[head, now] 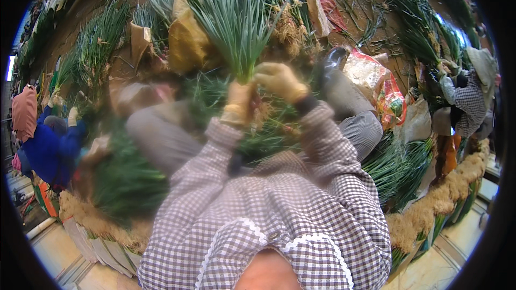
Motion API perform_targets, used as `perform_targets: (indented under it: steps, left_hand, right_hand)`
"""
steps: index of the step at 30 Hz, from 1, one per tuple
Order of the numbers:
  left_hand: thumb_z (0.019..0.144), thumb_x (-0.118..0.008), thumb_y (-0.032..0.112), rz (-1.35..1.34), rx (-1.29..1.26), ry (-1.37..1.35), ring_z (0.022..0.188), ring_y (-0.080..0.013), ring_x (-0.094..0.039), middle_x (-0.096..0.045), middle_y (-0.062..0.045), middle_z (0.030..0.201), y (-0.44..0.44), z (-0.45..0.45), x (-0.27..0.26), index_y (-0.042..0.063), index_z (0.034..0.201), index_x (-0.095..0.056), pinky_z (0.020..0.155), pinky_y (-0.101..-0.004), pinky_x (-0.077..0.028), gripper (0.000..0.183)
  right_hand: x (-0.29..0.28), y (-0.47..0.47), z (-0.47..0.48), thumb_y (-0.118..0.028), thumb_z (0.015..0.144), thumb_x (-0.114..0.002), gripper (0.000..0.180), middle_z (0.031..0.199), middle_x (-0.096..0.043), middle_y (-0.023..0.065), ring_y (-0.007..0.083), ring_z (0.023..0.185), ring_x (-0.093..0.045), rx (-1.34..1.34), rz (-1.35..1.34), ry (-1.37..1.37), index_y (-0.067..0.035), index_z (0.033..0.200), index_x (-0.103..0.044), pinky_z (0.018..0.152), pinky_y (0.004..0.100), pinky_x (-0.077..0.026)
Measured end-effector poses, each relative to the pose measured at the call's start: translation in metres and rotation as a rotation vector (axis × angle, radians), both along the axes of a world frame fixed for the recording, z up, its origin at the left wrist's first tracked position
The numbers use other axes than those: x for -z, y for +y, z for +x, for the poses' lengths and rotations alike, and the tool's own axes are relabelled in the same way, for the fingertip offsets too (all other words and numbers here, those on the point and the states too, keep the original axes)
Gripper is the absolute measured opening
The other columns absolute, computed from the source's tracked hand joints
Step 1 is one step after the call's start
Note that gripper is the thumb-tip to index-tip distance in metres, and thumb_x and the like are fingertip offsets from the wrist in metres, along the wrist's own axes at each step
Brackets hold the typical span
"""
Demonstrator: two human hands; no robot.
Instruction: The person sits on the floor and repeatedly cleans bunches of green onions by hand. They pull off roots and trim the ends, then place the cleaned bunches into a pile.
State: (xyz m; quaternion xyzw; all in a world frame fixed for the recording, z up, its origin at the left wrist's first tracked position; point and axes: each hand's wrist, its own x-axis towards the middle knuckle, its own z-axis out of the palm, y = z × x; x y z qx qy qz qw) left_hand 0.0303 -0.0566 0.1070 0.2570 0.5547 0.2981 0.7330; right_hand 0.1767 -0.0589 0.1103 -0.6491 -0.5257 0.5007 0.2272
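A bunch of spring onions stands upright in front of me, its green leaves fanned out away from my body. My left hand, in a pale glove, is closed around its lower stalks. Reddish bulbs and stringy roots poke out beside that hand. My right hand, gloved too, has its fingers curled at the bunch's right edge; blur hides whether they pinch any stalks. Under both hands, between my bent knees, lies a heap of loose green onions.
More onion bunches lie on the brown floor ahead, near a yellowish sack. A red-and-white plastic bag sits by my right knee. Co-workers crouch left and right. Behind me runs a row of root ends.
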Motion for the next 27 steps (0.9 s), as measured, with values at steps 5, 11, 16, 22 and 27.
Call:
perform_targets:
  steps: [5,11,16,22,27]
  left_hand:
    - [0.090,-0.058,0.044,0.023,-0.031,-0.034,0.049,-0.0102,-0.047,-0.052,0.002,0.067,-0.006,0.003,0.012,0.009,0.105,-0.055,0.042,-0.0243,-0.038,0.039]
    - [0.092,-0.055,0.040,0.028,0.070,0.159,0.055,-0.0092,-0.051,-0.054,0.000,0.069,-0.005,-0.003,0.036,0.008,0.104,-0.055,0.047,-0.0235,-0.042,0.034]
    - [0.091,-0.059,0.021,0.000,-0.069,-0.110,0.060,-0.0114,-0.052,-0.056,-0.004,0.072,0.003,-0.015,0.042,0.006,0.092,-0.058,0.052,-0.0250,-0.044,0.015]
    - [0.086,-0.063,0.007,-0.029,-0.073,-0.196,0.052,-0.0138,-0.051,-0.058,-0.004,0.068,0.003,-0.026,0.023,0.005,0.092,-0.058,0.044,-0.0253,-0.043,0.008]
    - [0.084,-0.067,0.011,0.207,0.107,-0.104,0.042,-0.0136,-0.055,-0.059,-0.007,0.056,-0.003,-0.017,0.023,0.002,0.086,-0.059,0.036,-0.0219,-0.041,0.012]
  right_hand:
    - [-0.020,0.029,-0.032,-0.011,0.084,-0.063,0.028,0.111,-0.063,0.0134,0.0233,0.098,-0.062,0.203,-0.152,0.016,-0.001,0.110,-0.061,0.089,0.0315,-0.050]
    - [0.016,0.017,-0.048,-0.008,0.084,-0.062,0.020,0.107,-0.063,0.0140,0.0241,0.096,-0.062,0.185,0.109,-0.051,-0.004,0.103,-0.062,0.086,0.0333,-0.050]
    - [0.034,0.012,-0.023,-0.006,0.082,-0.063,0.012,0.089,-0.061,0.0096,0.0224,0.080,-0.059,0.415,0.356,0.443,-0.004,0.093,-0.060,0.074,0.0327,-0.050]
    - [0.079,-0.031,0.058,-0.018,0.091,-0.056,0.024,0.121,-0.053,0.0095,0.0190,0.109,-0.050,-0.126,-0.081,-0.445,-0.007,0.111,-0.056,0.091,0.0293,-0.043]
    - [0.042,-0.068,0.037,-0.039,0.086,-0.062,0.068,0.134,-0.048,0.0210,0.0309,0.124,-0.047,0.221,-0.079,-0.041,0.001,0.137,-0.040,0.098,0.0389,-0.043]
